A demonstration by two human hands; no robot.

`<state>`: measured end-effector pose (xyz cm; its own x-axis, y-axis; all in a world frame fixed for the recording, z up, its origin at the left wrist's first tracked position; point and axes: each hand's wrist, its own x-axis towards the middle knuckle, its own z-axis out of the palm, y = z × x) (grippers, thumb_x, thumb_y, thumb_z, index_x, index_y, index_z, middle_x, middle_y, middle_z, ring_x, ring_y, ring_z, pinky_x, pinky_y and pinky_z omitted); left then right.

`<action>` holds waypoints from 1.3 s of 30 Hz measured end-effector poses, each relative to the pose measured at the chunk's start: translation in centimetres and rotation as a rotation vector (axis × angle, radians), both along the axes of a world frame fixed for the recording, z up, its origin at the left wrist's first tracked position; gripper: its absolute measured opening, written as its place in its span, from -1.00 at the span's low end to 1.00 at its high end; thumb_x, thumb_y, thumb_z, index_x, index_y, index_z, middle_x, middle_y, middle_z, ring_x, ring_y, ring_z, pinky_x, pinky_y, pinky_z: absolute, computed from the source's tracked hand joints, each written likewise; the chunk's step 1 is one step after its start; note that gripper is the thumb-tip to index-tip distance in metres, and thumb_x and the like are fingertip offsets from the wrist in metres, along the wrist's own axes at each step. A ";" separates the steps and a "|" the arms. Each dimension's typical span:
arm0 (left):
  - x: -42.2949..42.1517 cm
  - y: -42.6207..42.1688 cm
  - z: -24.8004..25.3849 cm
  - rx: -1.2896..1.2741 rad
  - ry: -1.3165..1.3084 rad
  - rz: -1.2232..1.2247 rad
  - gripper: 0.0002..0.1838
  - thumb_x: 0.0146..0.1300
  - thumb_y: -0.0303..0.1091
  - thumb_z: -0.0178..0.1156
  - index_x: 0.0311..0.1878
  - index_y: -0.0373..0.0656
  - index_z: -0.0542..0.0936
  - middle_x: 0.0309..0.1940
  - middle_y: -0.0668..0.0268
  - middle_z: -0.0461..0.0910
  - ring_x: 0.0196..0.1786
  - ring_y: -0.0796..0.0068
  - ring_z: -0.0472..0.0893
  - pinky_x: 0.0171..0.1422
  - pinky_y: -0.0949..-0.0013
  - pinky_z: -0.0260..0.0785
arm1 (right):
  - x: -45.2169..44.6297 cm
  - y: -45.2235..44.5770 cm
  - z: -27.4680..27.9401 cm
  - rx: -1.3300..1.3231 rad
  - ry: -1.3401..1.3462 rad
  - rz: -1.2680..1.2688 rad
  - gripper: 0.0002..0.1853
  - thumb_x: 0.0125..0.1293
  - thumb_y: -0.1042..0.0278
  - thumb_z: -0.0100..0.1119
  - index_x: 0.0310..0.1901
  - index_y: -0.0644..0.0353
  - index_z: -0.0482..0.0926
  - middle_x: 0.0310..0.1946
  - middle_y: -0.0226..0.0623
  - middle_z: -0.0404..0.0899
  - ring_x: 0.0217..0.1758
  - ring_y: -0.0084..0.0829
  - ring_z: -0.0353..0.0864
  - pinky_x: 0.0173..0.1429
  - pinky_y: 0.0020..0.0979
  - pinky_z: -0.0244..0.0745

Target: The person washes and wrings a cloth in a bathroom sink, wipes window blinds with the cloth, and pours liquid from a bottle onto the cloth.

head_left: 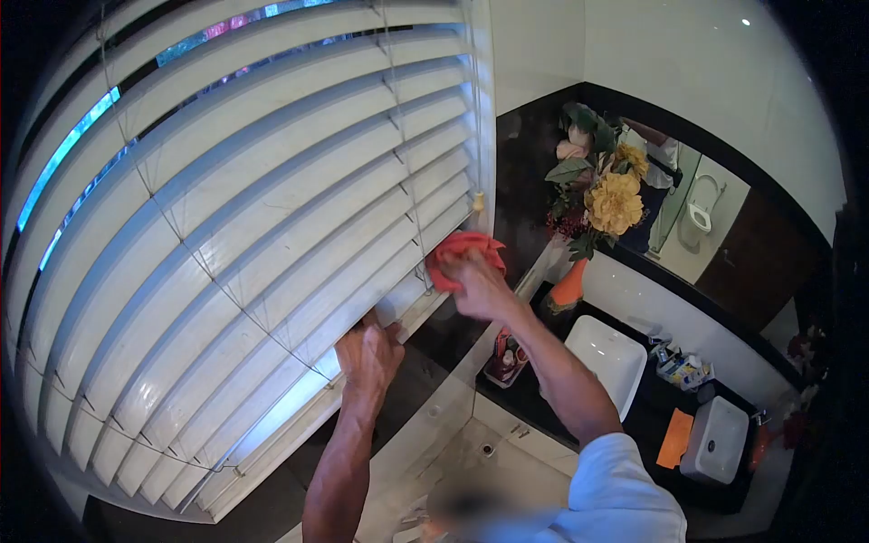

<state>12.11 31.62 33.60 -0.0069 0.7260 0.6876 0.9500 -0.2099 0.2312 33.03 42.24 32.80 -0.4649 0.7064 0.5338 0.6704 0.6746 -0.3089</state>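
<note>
Right hand (pixel 475 285) clenched on a red cloth (pixel 471 241) at the lower right corner of the blind (pixel 272 217).
The cloth looks light and limp, best held wadded; slats (pixel 299 281) likely stiff, best steadied by an edge (left hand (pixel 369 355) curls there, grip unclear). Beyond, a vase (pixel 568 288) stands on the black counter (pixel 647 412).

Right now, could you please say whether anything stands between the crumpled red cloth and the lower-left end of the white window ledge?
Yes: the left hand stands between the cloth and that end, covering part of the ledge in this view.
</note>
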 end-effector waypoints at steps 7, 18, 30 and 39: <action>0.1 -0.7 0.1 0.085 0.088 0.036 -0.57 -0.11 -0.36 0.44 -0.17 -0.39 0.59 -0.30 -0.10 0.62 -0.19 -0.12 0.61 -0.03 0.00 0.40 | 3.9 -3.7 -0.8 -0.045 0.425 -0.052 -0.68 -0.06 0.53 0.10 -0.19 0.33 0.61 -0.05 0.03 0.59 -0.01 0.01 0.47 0.13 -0.16 0.45; 0.5 -3.2 -1.3 0.421 0.121 -0.188 -0.67 0.00 -0.36 0.39 -0.19 -0.29 0.54 -0.14 0.02 0.64 -0.18 0.04 0.62 -0.02 0.13 0.42 | 4.9 -7.6 -2.5 -1.133 1.844 0.760 -0.65 0.44 0.02 0.00 0.05 0.08 0.51 -0.08 -0.35 0.61 -0.01 -0.36 0.60 0.14 -0.25 0.52; 5.2 -15.3 -5.0 0.111 -0.093 -0.331 -0.75 0.17 -0.31 0.24 -0.11 -0.17 0.54 -0.13 0.16 0.61 -0.01 0.32 0.57 0.07 0.16 0.27 | -0.8 -19.6 -5.0 -1.193 1.310 0.386 -0.51 0.50 -0.06 -0.14 0.05 0.25 0.51 -0.12 -0.31 0.63 -0.08 -0.43 0.63 0.04 -0.38 0.54; 1.9 -20.5 -6.1 -0.362 -1.131 -0.342 -0.84 0.32 -0.46 -0.01 -0.33 -0.28 0.53 -0.45 0.39 0.52 -0.45 0.65 0.45 -0.32 0.49 0.35 | -2.6 -27.3 -5.0 -0.501 0.059 0.189 -0.38 -0.02 -0.03 0.44 0.02 0.18 0.56 -0.37 -0.09 0.66 -0.32 -0.24 0.69 -0.20 -0.32 0.56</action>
<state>14.01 11.11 27.53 -0.2398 0.9545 0.1775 0.0869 -0.1610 0.9831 30.43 14.94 27.76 -0.5879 0.7882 0.1820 0.5233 0.5422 -0.6574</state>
